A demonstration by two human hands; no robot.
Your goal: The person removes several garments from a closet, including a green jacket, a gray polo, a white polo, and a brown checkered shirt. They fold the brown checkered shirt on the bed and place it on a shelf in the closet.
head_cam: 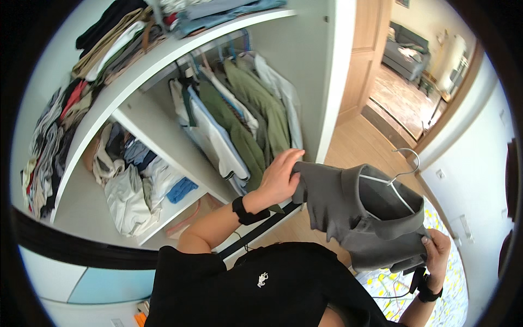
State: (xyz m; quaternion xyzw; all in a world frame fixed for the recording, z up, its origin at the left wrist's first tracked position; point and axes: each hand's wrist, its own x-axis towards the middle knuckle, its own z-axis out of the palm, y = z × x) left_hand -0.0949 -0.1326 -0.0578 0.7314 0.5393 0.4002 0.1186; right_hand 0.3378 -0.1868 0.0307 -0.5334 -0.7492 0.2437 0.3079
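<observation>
A dark grey collared shirt point(327, 192) hangs on a white hanger point(402, 196) with a metal hook, held up in front of me. My left hand point(282, 178) is at one shoulder or sleeve of the shirt, its thumb and fingers on the cloth edge. My right hand point(438, 249) grips the shirt's other side, thumb on top of the fabric. Each wrist wears a black band. Beyond my left hand, several garments, among them a green shirt point(257, 102) and a white shirt point(218, 139), hang from the wardrobe rail.
The wardrobe's upper shelf point(135, 86) holds stacked clothes. A lower compartment point(175, 163) contains crumpled clothes point(130, 200). A wooden door point(359, 53) stands by a doorway, with a grey sofa point(404, 57) beyond. Patterned bedding point(449, 286) lies at the right, beside the white wall.
</observation>
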